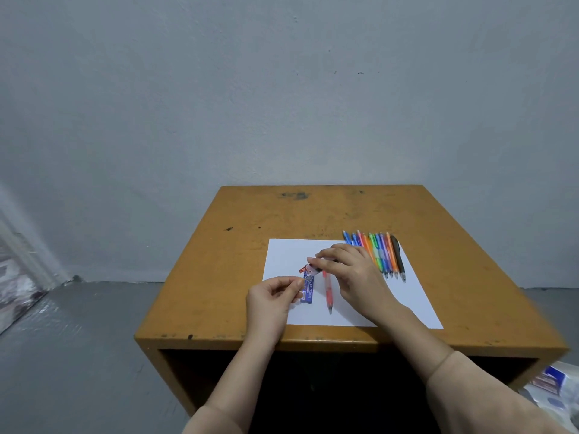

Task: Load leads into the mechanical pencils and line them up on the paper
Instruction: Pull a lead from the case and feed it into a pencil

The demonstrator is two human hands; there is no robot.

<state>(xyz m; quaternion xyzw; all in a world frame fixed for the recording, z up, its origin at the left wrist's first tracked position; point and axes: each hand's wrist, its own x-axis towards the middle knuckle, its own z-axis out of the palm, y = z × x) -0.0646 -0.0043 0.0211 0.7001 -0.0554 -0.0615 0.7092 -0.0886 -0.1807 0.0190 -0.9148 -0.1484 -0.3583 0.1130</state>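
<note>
Beige sleeves (488,399) are framing the bottom of the view, with both forearms reaching over the near edge of the table (313,211). The left hand (271,296) is pinching the blue lead case (308,291) between thumb and curled fingers, holding its lower left side at the near left part of the paper (288,255). The right hand (351,264) is arching in from the right with the wrist raised. Its thumb and forefinger are pinching the red-and-white cap (308,270) at the case's far end. Whether a lead is coming out is too small to tell.

A red pencil (328,292) is lying on the paper just right of the case, tip toward the person, its far end under the right hand. The other pencils (380,255) are lying side by side at the sheet's far right corner, beyond the right hand.

The person seems to be opening the case to draw leads. Doing this well is probably calling for a steady left grip and a gentle pull on the cap. It is also calling for a case held low over the paper, so that a slipping lead is landing on white rather than rolling off the table.
</note>
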